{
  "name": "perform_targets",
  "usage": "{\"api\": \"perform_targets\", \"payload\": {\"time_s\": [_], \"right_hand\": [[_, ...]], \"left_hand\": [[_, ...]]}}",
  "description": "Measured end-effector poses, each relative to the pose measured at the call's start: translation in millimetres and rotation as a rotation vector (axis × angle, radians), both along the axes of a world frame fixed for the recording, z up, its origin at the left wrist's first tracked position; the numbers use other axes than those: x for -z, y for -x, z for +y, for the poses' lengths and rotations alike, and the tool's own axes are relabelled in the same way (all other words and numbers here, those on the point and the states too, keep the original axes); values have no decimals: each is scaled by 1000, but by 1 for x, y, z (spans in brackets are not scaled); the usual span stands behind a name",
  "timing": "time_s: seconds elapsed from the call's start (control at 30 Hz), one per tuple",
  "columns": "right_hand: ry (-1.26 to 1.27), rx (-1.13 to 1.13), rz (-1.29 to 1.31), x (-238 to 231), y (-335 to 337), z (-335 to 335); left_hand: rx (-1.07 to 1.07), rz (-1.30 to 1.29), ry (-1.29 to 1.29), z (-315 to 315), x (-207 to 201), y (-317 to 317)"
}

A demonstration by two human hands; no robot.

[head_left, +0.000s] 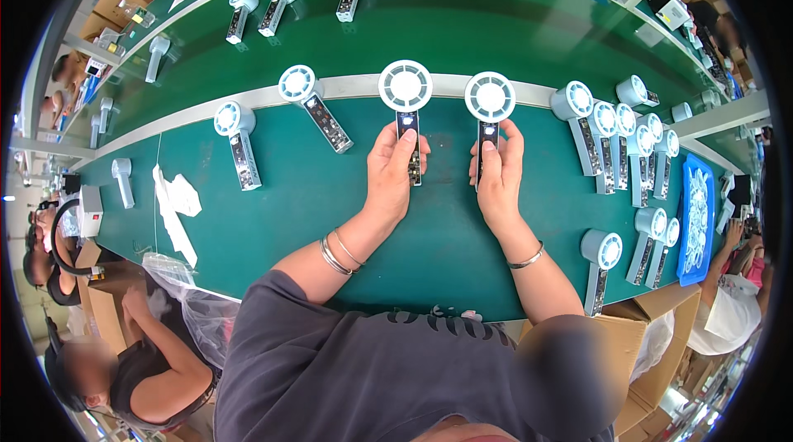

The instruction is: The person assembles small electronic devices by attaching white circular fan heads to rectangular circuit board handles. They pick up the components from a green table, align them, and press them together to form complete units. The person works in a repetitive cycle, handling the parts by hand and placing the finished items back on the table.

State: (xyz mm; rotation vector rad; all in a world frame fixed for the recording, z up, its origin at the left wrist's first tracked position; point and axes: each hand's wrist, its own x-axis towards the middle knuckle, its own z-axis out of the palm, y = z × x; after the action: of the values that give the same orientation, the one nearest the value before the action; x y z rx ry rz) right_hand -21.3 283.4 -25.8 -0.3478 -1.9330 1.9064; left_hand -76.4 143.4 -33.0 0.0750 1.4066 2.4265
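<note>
My left hand point(389, 168) is closed around the dark handle of a handheld fan point(405, 85), its thumb lying on the front. In my right hand point(500, 176) is a second handheld fan point(490, 97), gripped the same way with the thumb on the handle. Both fans stand head-up, side by side and apart, with their round white grilles toward me. Left of my hands, a loose fan point(325, 116) and another fan point(237, 140) lie on the green table point(446, 252), circuit boards showing along their handles.
Several fans point(607, 124) cluster at the right, with a nearer fan point(601, 252) by the edge. A blue tray point(686, 267) of white parts sits beyond them. White cloth-like material point(175, 211) lies left. Fans rest on the far green belt point(462, 21). A person point(157, 359) sits at left.
</note>
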Motion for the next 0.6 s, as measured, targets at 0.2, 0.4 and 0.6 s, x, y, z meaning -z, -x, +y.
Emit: {"api": "perform_targets", "payload": {"time_s": [0.2, 0.4, 0.6], "right_hand": [[23, -7, -24, 0, 0, 0], [35, -4, -2, -2, 0, 0], [47, -6, 4, -1, 0, 1]], "left_hand": [[-3, 5, 8, 1, 1, 0], [4, 15, 7, 1, 0, 0], [0, 11, 19, 0, 0, 0]]}}
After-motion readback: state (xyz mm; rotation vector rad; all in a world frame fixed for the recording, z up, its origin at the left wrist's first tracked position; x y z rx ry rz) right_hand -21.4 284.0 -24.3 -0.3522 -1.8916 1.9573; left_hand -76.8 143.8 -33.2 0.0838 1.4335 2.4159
